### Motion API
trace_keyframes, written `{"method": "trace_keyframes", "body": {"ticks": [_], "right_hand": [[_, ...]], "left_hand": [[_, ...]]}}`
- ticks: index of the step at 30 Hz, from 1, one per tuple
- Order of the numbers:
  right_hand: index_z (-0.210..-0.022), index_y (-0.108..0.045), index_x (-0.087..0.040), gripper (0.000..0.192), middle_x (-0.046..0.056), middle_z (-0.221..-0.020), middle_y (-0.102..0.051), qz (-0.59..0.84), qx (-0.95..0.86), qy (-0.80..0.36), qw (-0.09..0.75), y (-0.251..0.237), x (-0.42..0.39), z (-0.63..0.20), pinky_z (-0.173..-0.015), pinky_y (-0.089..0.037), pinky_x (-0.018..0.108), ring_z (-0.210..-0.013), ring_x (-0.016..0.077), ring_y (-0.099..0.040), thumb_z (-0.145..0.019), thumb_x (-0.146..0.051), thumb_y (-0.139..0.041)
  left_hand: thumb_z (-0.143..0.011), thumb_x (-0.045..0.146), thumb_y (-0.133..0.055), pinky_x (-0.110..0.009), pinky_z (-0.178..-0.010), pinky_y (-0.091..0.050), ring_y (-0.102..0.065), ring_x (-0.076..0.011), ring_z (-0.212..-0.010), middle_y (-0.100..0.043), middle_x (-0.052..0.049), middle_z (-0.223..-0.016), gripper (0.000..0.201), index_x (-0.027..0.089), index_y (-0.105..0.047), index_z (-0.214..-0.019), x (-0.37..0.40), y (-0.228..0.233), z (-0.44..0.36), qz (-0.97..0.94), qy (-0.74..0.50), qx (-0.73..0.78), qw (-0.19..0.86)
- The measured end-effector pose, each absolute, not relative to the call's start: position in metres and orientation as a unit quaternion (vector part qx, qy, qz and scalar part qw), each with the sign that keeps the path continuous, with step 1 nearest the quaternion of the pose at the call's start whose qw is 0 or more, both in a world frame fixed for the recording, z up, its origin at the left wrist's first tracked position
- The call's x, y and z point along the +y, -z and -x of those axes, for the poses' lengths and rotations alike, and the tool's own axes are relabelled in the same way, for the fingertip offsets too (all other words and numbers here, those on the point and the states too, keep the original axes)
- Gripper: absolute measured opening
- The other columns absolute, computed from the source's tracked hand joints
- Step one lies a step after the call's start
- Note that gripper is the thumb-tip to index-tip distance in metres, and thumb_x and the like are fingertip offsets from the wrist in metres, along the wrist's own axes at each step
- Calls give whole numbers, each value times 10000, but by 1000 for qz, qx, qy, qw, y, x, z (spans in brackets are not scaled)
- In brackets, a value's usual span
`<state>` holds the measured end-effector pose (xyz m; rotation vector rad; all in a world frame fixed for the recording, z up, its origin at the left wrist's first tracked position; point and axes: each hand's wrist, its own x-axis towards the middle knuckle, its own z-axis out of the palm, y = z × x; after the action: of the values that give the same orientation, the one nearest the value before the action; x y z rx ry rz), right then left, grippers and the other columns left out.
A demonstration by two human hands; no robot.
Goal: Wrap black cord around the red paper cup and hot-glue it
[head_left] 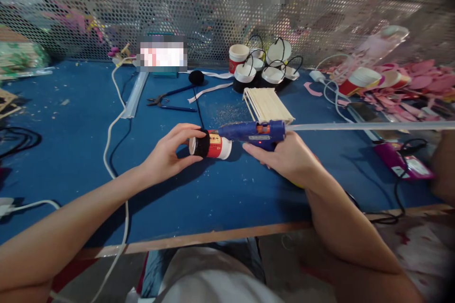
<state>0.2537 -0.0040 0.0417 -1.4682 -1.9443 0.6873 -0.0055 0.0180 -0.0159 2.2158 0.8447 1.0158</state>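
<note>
The left hand (169, 151) is closed around a paper cup (212, 146) that lies on its side on the blue table (71, 123), near the middle. The fingers hold the end that carries a black band (202, 144). The right hand (286, 156) grips a blue glue gun (253, 131), and its nozzle points left and touches, or almost touches, the top of the cup just beside the band.

To do this gluing well, I think the left hand should keep the cup from rolling and stay behind the band, away from the hot nozzle. The trigger should be pressed softly, so that only a thin line of glue comes out at the edge of the band.

The nozzle tip is small, so I cannot tell if glue is coming out. The glue stick (369, 126) runs out of the picture on the right. Far on the table stand more cups (261, 71) with black handles, next to a bundle of wooden sticks (267, 104) and pliers (167, 100). The pink pieces (408, 85) on the far right are blurred.
</note>
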Motion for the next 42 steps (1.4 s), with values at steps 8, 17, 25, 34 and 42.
{"method": "trace_keyframes", "body": {"ticks": [8,17,25,34,42], "right_hand": [[-730,-642,-162,203,-12,-551,-595,542,-769,-206,270,-38,-4,-254,-523,-436,252,-534,134,-539,-768,-358,-607],[-737,-651,-162,236,24,-605,-619,552,-778,-155,256,-36,-7,-254,-526,-422,273,-560,164,-564,-773,-382,-574],[-796,-659,-173,221,16,-567,-601,543,-793,-151,229,-42,-13,-256,-477,-389,268,-489,141,-520,-784,-358,-539],[-773,-657,-204,129,60,-652,-633,525,-804,-135,244,-44,-16,-253,-598,-463,315,-628,196,-590,-749,-295,-569],[-745,-656,-220,148,30,-542,-550,498,-820,-149,240,-53,-19,-251,-569,-436,286,-559,161,-534,-783,-267,-521]], "left_hand": [[-779,210,-663,-373,-875,-546,-549,-230,-1102,-496,-136,-1217,414,194,-527,-1170,18,15,4,-825,-384,313,271],[-761,222,-683,-363,-857,-553,-559,-223,-1080,-509,-118,-1201,440,209,-527,-1172,17,18,4,-815,-388,322,287],[-739,261,-701,-345,-809,-566,-618,-177,-915,-530,-99,-1157,467,206,-525,-1168,15,18,4,-781,-379,361,342],[-728,288,-704,-313,-716,-584,-629,-131,-758,-597,-94,-1059,478,174,-523,-1155,15,16,0,-757,-372,387,374],[-724,310,-700,-314,-700,-585,-638,-139,-744,-618,-88,-1028,469,159,-534,-1136,15,12,-1,-755,-370,395,370]]}}
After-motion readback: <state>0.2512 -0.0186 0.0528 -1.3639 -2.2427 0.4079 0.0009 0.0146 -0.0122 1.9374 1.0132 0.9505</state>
